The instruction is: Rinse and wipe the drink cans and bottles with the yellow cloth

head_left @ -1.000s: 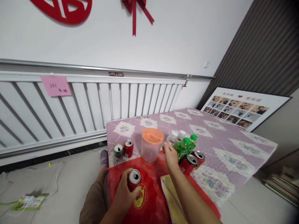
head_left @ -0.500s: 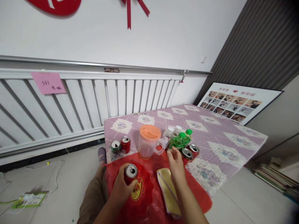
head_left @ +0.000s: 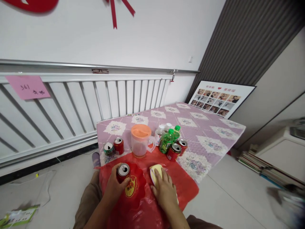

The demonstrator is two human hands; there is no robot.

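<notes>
Right hand (head_left: pixel 165 192), nearer than the lidded jug (head_left: pixel 139 147) and right of it: fingers loosely spread over a yellow cloth (head_left: pixel 156 167); whether gripping, cannot tell. Left hand (head_left: pixel 114 184), nearer and left of the jug: fingers curled round one upright, opened red can (head_left: pixel 124 176); a tilt could spill any contents. Red sheeting (head_left: pixel 188 187), nearer than the jug: a tug could topple it. Beside the jug: left, two cans (head_left: pixel 119 148); right, two red cans (head_left: pixel 172 155), then four capped bottles (head_left: pixel 166 142).
</notes>
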